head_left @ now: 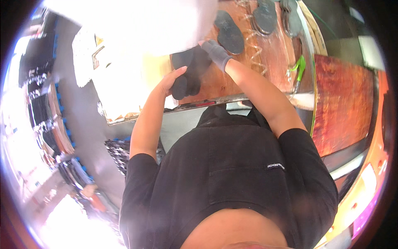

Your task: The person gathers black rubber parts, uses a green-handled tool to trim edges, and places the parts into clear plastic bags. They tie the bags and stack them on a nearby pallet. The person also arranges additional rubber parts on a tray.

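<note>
A stack of dark shoe soles (191,79) lies near the front edge of the wooden worktable, slightly fanned out. My left hand (173,79) is bare and closed round the near left side of the stack, its thumb on top. At the far right end, my right hand (215,53), in a grey fingerless glove, grips the same soles. Its thumb tip pokes out of the glove. Most fingers of both hands are hidden by the soles. Just right of that hand lies another dark sole (230,33).
More dark soles (264,16) sit at the table's far side. A green-handled tool (299,68) lies at the right. A glaring white shape (137,20) covers the upper left. Right of the table stands a reddish-brown board (342,103); crammed racks (54,120) line the left.
</note>
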Tool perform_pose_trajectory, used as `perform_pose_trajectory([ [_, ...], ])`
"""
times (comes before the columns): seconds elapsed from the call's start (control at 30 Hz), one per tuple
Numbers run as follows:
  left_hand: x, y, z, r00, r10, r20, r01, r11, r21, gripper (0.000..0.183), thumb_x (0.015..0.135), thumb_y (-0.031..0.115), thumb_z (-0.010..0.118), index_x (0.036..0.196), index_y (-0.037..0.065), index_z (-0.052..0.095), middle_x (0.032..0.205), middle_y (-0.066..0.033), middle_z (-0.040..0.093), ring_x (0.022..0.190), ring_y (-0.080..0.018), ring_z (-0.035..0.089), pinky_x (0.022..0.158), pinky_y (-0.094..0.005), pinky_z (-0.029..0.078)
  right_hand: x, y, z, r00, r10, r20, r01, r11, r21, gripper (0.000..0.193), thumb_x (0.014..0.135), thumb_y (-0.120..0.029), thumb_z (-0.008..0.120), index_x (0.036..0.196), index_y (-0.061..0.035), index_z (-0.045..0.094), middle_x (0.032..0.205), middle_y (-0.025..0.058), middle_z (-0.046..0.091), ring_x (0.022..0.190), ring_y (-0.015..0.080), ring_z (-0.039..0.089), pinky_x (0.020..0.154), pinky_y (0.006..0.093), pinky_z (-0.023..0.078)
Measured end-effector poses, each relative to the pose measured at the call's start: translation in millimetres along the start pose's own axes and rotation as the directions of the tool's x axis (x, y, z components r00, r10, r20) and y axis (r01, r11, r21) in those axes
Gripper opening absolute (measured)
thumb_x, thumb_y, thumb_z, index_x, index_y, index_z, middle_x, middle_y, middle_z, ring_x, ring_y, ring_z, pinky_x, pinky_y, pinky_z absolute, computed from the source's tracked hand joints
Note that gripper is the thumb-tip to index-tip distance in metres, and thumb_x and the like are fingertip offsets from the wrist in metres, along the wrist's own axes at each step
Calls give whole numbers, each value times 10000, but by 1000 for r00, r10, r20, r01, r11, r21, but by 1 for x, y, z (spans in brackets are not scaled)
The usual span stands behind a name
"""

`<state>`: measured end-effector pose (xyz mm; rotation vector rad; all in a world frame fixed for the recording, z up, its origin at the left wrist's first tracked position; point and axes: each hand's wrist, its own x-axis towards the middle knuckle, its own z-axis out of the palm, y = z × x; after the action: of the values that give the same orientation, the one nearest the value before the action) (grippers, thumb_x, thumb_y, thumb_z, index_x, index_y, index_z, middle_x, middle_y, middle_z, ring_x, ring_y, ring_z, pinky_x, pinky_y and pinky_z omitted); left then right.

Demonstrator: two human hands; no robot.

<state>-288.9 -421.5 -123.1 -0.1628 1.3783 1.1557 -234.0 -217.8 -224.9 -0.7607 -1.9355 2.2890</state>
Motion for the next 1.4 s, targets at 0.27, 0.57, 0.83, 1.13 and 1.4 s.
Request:
perform_pose_trajectory([
  [0.27,-2,13,10,985,42,-165,16,943,333,648,825,405,621,1279,-2,402,1161,-104,541,1048,-202,514,905,-337,409,-67,-24,-2,963,219,-160,-234,969,-83,728,821,-490,519,1258,83,414,1281,251,455,1208,331,441,982,377,349],
  [0.57,23,-6,-42,997,-74,14,68,966,250,718,876,493,490,1406,82,234,1382,-73,374,1264,-222,340,1065,-378,221,-81,50,57,864,501,-60,-485,857,173,537,857,-464,461,1147,-18,535,1055,150,586,935,268,560,766,382,441],
  [0.83,22,-35,-34,990,22,140,-2,990,-140,787,849,683,304,1386,109,306,1371,-87,404,1247,-267,390,1051,-409,284,-81,20,104,775,628,-67,-462,636,619,506,874,-467,443,1157,-55,520,995,123,602,864,239,602,624,398,501],
  [1.13,27,-45,-34,993,64,101,-64,998,0,384,928,214,436,1293,95,419,1257,-50,498,1150,-172,466,989,-341,375,-67,47,111,833,553,-14,-488,746,452,687,865,-543,429,1206,55,423,1125,212,548,979,298,597,787,380,504],
  [1.4,84,45,-100,963,249,98,-194,902,-386,546,886,514,384,1236,108,490,1231,-80,519,1108,-251,470,890,-408,353,-64,48,41,909,402,-113,-342,872,351,575,897,-471,411,1142,35,534,1166,177,555,1029,294,558,865,385,432],
])
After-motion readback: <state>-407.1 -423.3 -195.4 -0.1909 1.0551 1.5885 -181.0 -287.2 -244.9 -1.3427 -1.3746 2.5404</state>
